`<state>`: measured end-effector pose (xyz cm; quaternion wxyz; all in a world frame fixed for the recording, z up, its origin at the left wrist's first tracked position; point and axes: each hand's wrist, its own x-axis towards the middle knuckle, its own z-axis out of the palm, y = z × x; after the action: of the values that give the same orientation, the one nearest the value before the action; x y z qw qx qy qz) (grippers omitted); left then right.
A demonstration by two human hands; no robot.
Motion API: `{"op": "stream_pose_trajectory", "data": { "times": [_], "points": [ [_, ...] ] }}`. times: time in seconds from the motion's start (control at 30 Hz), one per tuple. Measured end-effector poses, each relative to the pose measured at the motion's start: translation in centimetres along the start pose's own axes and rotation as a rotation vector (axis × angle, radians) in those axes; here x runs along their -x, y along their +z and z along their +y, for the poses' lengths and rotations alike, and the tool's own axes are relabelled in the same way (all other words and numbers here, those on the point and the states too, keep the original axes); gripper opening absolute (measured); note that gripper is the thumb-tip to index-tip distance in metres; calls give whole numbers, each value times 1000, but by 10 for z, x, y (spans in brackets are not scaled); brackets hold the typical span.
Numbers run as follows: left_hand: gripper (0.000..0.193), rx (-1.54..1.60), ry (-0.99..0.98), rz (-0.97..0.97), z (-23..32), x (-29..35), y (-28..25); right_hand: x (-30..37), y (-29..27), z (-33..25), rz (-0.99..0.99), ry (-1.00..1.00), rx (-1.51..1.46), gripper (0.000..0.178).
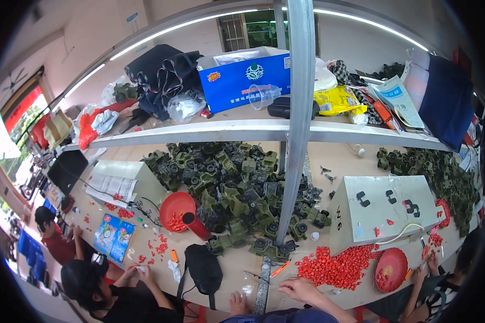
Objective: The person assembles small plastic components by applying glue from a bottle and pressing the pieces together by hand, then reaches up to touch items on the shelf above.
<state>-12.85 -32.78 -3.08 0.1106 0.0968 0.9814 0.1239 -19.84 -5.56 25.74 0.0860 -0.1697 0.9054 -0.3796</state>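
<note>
My left hand [238, 303] lies at the table's near edge, fingers stretched out on the surface, holding nothing that I can see. It is nearest to a black cloth bag [203, 269] with straps and a small clear plastic piece [248, 289]. My right hand [303, 291] is just left of a heap of small red parts [334, 267]. Its fingers are drawn together toward the left; whatever is between them is too small to make out. Beyond this hand lies an orange-handled tool [280, 268].
A large pile of green toy vehicles [237, 188] covers the table's middle. A metal post [296, 129] rises before it to a loaded shelf [199, 129]. Red bowls [392, 264] and grey metal boxes [385, 207] stand either side. Co-workers [91, 288] sit left and right.
</note>
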Motion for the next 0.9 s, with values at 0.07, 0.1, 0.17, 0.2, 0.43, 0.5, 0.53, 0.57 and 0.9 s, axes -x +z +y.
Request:
{"op": "stream_pose_trajectory", "data": {
  "times": [0.07, 0.1, 0.17, 0.2, 0.43, 0.5, 0.53, 0.57, 0.9],
  "points": [
    [84, 34, 25, -18, 1, -6, -1, -11, -2, 10, 24, -3, 16, 24],
    [83, 74, 47, -1, 1, -12, -7, -16, -4, 14, 50, -13, 36, 25],
    [83, 115, 48, 9, -5, 2, 3, -36, -3, 8, -8, -100, 20, 27],
    [83, 50, 16, 56, -14, 5, 20, -42, -5, 6, -37, -172, 13, 28],
    [83, -129, 176, 231, -48, -16, 66, -27, -30, -5, -43, -47, -45, 26],
    [83, -263, 203, 328, -52, -23, 75, -23, -69, -8, -77, -102, -175, 25],
    [83, -325, 216, 372, -55, -26, 83, -21, -99, -12, -122, -157, -302, 24],
    [83, -391, 206, 419, -59, -23, 89, -20, -135, -23, 43, -270, -327, 17],
    [89, 1, 92, 157, -36, -6, 46, -154, -382, -98, 840, -499, 958, 25]
  ]
}}
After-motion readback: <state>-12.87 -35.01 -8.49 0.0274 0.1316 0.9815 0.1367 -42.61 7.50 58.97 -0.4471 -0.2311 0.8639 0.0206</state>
